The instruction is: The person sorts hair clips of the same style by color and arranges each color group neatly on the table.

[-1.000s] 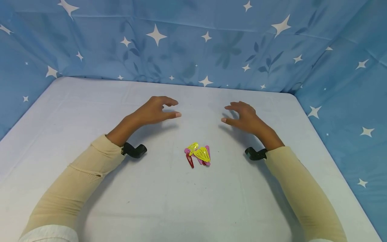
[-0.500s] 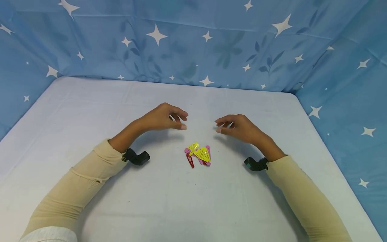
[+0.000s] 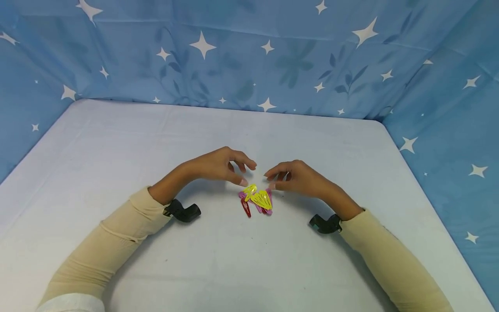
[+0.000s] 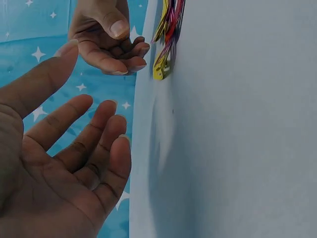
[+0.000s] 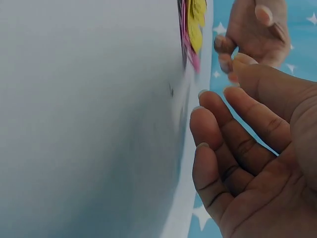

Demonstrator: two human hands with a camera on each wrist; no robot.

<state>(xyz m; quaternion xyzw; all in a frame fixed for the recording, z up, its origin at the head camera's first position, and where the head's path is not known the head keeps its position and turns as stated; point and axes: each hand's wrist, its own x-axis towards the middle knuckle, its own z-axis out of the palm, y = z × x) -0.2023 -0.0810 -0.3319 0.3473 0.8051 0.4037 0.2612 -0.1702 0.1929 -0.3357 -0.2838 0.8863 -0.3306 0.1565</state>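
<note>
Yellow flat teardrop snap clips (image 3: 262, 200): top of a small pile on the white cloth-covered desk (image 3: 214, 268); several fanned together, more just beside them toward the desk's far-left corner.
Red flat teardrop clip (image 3: 245, 208): pile's left side, lying lengthwise toward the near edge; a bit more red shows under the fan.
Pink flat teardrop clips (image 3: 270, 212): partly under the yellow ones, ends poking out left, right and toward the near edge.
Pile location: between the far-left and far-right corners across, well in from the far edge.
Left hand (image 3: 218, 165): spread and relaxed, fingers gently bent, thumb apart from index; thumb tip near the yellow clips, on the far-edge side of the pile.
Right hand (image 3: 300, 177): loosely spread, fingers bent, thumb below them; thumb tip just beside the pile's far-right side.
Contact: left wrist view shows a gap from left hand to clips; right hand on clips, can't tell.
Hand gap: fingertips face each other, near, apart.
Sleeves: left beige fabric sleeve (image 3: 105, 242) and right beige fabric sleeve (image 3: 393, 255), both ending at the wrists.
Wrist units: left black curved wrist unit (image 3: 187, 213), right black curved wrist unit (image 3: 325, 224).
Curtain: blue star-print fabric curtain (image 3: 234, 65) behind the far edge, also along the right edge.
</note>
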